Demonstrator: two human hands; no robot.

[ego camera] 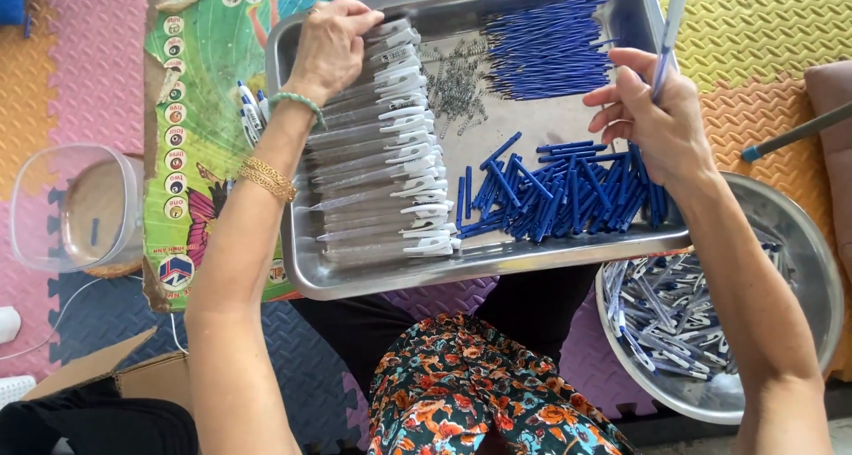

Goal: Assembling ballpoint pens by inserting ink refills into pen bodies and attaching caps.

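A steel tray (461, 273) lies on my lap. A row of clear pen barrels with white clips (390, 153) fills its left side. My left hand (330, 45) rests on the far end of that row, fingers curled over the top barrels. Small metal springs (454, 87) lie in the middle. Thin blue refills (546, 47) are bundled at the far right, and short blue pen parts (559, 193) are heaped at the near right. My right hand (657, 118) hovers over the blue heap, pinching an upright pen (670, 29).
A round steel bowl (799, 242) at the right holds several assembled pens (674, 317). A clear plastic tub (71, 206) stands at the left. A colourful printed board (195, 109) lies under the tray, with a few pens (250, 109) on it. Foam floor mats surround everything.
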